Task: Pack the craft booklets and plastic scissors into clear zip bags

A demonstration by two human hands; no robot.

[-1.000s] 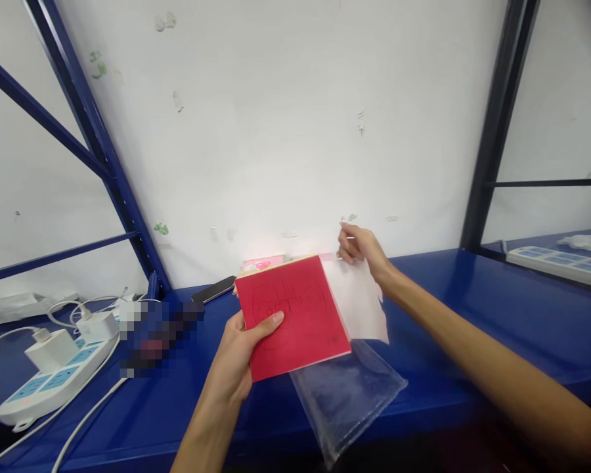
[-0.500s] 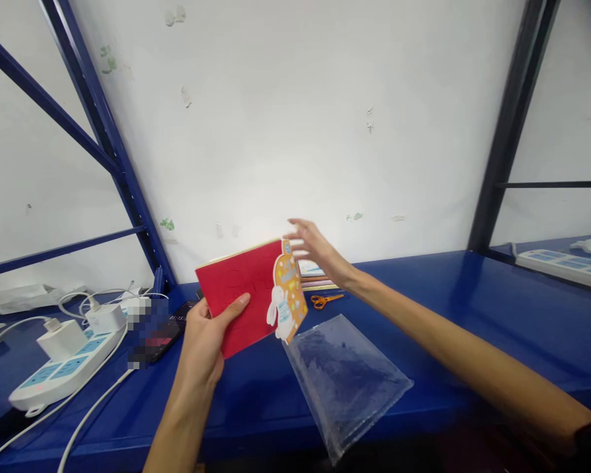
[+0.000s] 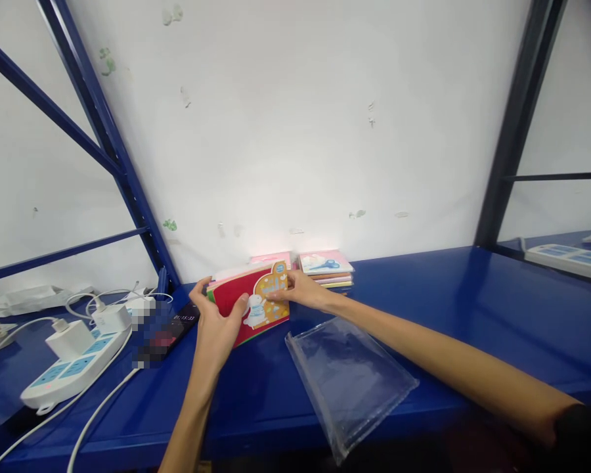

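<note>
A red booklet (image 3: 226, 299) with an orange rabbit-shaped card (image 3: 268, 302) on its cover lies low over the blue shelf, tilted slightly. My left hand (image 3: 217, 322) grips its left part, thumb on the cover. My right hand (image 3: 295, 289) pinches its upper right corner with the fingertips. Thin coloured sheets show along its top edge. A stack of booklets (image 3: 326, 270) sits just right of my right hand. A clear plastic bag (image 3: 349, 384) lies flat below my right forearm, touching neither hand.
The blue steel shelf (image 3: 423, 315) runs across, backed by a white wall (image 3: 325, 131). Left of my left hand lie a phone (image 3: 184, 318) and a white power strip (image 3: 73, 371) with a plugged-in charger and cables. Another power strip (image 3: 569, 261) sits far right.
The red booklet has dropped from mid-air to just over the shelf, its rabbit card now facing up. My right hand has moved down onto it. The view has tilted slightly.
</note>
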